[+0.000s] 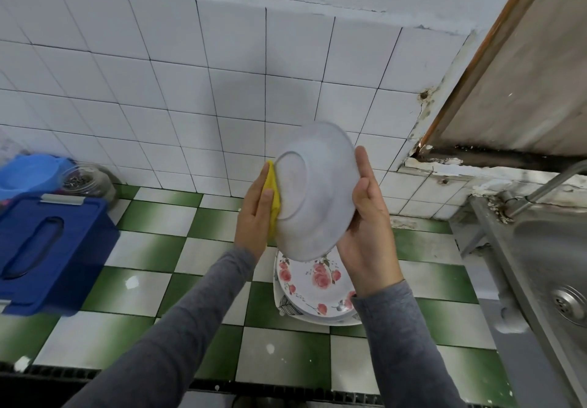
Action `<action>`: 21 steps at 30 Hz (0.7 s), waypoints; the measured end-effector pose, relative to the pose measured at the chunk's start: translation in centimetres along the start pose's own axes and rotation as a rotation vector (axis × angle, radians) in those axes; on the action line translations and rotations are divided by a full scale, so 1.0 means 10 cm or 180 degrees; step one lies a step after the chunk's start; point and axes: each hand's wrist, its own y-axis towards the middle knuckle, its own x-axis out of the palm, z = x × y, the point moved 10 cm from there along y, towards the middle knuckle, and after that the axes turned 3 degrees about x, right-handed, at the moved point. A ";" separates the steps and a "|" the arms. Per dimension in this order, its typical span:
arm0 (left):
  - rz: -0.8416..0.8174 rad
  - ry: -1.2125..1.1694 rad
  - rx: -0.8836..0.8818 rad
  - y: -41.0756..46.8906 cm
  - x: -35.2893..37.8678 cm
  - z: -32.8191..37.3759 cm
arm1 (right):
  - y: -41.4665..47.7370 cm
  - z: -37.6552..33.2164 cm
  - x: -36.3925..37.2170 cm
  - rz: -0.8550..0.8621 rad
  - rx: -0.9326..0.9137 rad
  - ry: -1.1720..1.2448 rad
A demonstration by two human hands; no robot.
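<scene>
The white bowl (pixel 314 191) is gripped at its right rim by the right hand (pixel 368 226), the thumb laid up along the edge and the fingers hidden behind it. The bowl is held tilted in the air, its underside turned to the camera. Against its left rim a yellow cloth (pixel 273 198) is held by the left hand (pixel 254 217), thumb on top. Directly below, a stack of floral plates (pixel 314 287) is seen on the green-and-white tiled counter (pixel 152 249).

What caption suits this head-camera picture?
Left hand holds yellow cloth against a tilted white bowl gripped by the right hand above flowered plates.
</scene>
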 end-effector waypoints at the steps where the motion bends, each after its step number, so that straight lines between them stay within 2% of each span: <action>1: 0.0047 0.0003 0.0057 -0.03 0.01 0.01 | 0.01 0.01 -0.03 0.0052 -0.0030 0.0104; 5: 0.0012 0.0499 0.0663 -0.13 0.09 0.25 | 0.09 0.05 -0.15 0.0302 -0.0125 0.0483; 8: -0.0560 0.1117 0.1168 -0.24 0.32 0.36 | 0.18 0.10 -0.24 0.0513 -0.0053 0.0592; 10: -0.0869 0.1322 0.1230 -0.26 0.42 0.36 | 0.25 0.16 -0.31 0.0632 0.0064 0.0658; 21: -0.1628 0.2006 0.2195 -0.36 0.66 0.64 | 0.47 0.15 -0.57 0.1266 0.0495 0.0775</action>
